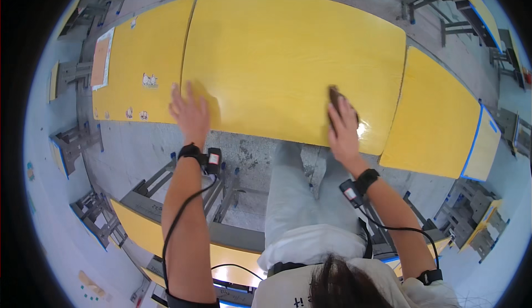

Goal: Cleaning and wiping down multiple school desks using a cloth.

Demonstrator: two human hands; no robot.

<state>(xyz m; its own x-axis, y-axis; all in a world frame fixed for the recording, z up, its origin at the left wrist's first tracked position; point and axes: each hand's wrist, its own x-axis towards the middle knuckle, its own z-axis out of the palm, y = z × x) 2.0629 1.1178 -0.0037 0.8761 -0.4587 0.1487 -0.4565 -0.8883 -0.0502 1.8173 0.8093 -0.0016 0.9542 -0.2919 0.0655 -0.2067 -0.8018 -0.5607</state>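
Under the fingers of my right hand, a small dark brown pad or cloth lies against the middle yellow desktop, near its front right corner. The hand covers most of it, and the edges are blurred. My left hand holds nothing. Its fingers are spread above the seam between the middle desk and the left yellow desktop, with a shadow beside them. Whether the fingertips touch the surface, I cannot tell. A black strap with a small device sits on each wrist.
On the left desk are cartoon stickers and papers at its far-left edge. Another yellow desktop adjoins on the right. Behind me stands a row of grey-framed desks. Black cables run along both my arms.
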